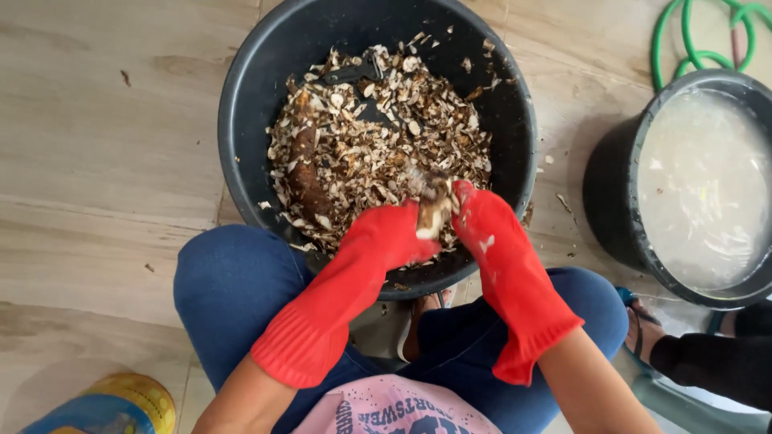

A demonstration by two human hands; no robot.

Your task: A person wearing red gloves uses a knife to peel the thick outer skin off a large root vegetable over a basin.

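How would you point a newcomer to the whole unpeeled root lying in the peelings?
Start at the black tub between the knees. On the left of its peelings lies the root, long, brown and whole, unlike the small pale scraps around it.

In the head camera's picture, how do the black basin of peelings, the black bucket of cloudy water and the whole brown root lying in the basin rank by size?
1. Black basin, widest.
2. Black bucket, partly cut off by the frame edge, so the gap is uncertain.
3. Brown root, far smaller, lying among the peelings.
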